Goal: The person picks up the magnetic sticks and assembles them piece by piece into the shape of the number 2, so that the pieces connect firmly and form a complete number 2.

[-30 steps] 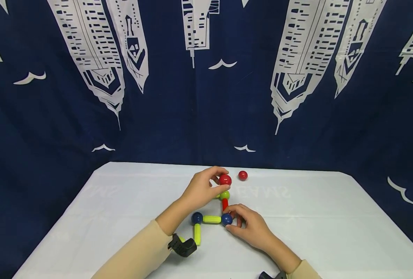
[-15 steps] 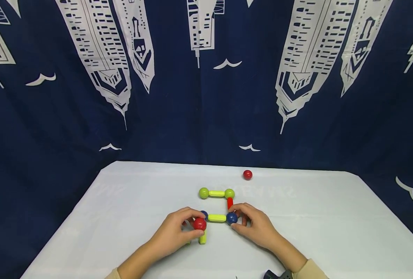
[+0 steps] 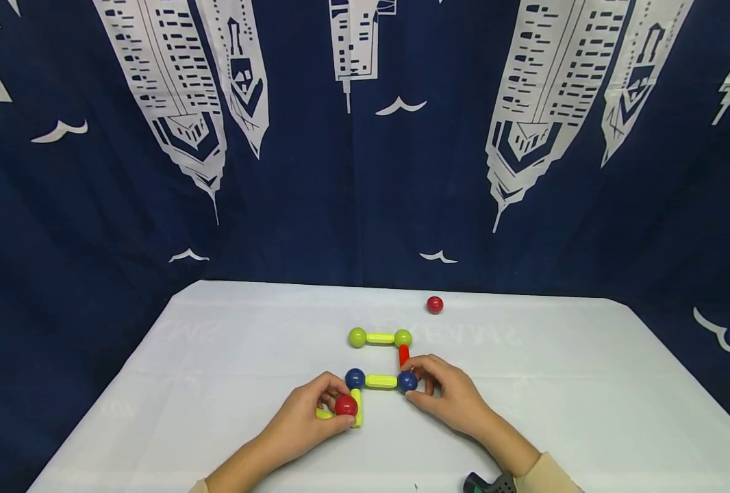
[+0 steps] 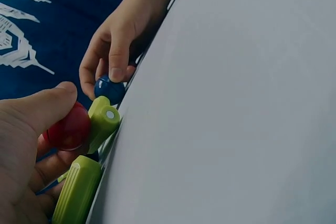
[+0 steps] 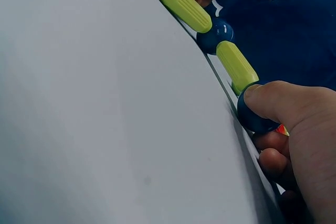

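My left hand [image 3: 300, 418] pinches a red ball [image 3: 346, 406] between thumb and fingers. The ball is beside a yellow-green rod [image 3: 357, 396] that runs toward me from a blue ball [image 3: 355, 378]; contact between them is unclear. My right hand [image 3: 448, 397] grips another blue ball [image 3: 407, 381], where a yellow-green rod [image 3: 381, 381] and a red rod [image 3: 404, 354] meet. Past the red rod, two light-green balls [image 3: 357, 337] are joined by a rod [image 3: 380, 338]. In the left wrist view, a separate yellow-green rod [image 4: 77, 190] lies under my left hand.
A second red ball [image 3: 435, 305] sits near the far edge of the white table [image 3: 556, 370]. Behind the table hangs a dark blue cloth [image 3: 353, 205] printed with white buildings. A black wrist device [image 3: 488, 483] shows at the lower edge.
My left hand has carried the red ball from beside the far light-green balls toward me, down to the near rod. My right hand keeps its grip on the blue ball.
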A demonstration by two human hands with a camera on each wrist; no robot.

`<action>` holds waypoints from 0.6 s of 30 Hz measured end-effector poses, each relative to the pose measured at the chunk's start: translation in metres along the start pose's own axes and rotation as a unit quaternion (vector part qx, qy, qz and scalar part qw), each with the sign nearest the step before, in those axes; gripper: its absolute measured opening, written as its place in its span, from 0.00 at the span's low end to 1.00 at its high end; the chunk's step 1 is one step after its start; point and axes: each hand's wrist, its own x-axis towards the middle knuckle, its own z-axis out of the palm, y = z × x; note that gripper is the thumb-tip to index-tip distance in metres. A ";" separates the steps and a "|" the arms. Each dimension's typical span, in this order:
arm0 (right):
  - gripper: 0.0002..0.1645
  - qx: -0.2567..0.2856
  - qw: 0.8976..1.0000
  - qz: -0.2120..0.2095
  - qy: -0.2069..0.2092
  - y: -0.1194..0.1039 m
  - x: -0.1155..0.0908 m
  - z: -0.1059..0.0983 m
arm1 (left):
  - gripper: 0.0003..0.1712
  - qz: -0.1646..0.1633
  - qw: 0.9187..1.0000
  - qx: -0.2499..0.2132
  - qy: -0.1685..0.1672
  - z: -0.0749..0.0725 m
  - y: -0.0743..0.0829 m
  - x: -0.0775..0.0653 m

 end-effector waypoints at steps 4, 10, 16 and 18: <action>0.24 0.003 1.000 -0.002 -0.002 0.000 0.000 -0.001 | 0.20 -0.001 1.000 0.005 -0.028 -0.002 -0.001 0.000; 0.24 -0.001 1.000 0.001 -0.006 0.000 0.001 -0.002 | 0.21 0.019 0.996 0.035 -0.078 -0.004 -0.003 0.000; 0.23 -0.004 1.000 0.006 -0.009 0.001 0.001 -0.003 | 0.22 0.073 0.990 0.098 -0.073 -0.003 -0.007 0.000; 0.24 -0.003 1.000 0.008 -0.009 0.001 0.001 -0.003 | 0.23 0.083 0.988 0.107 -0.070 -0.002 -0.007 0.000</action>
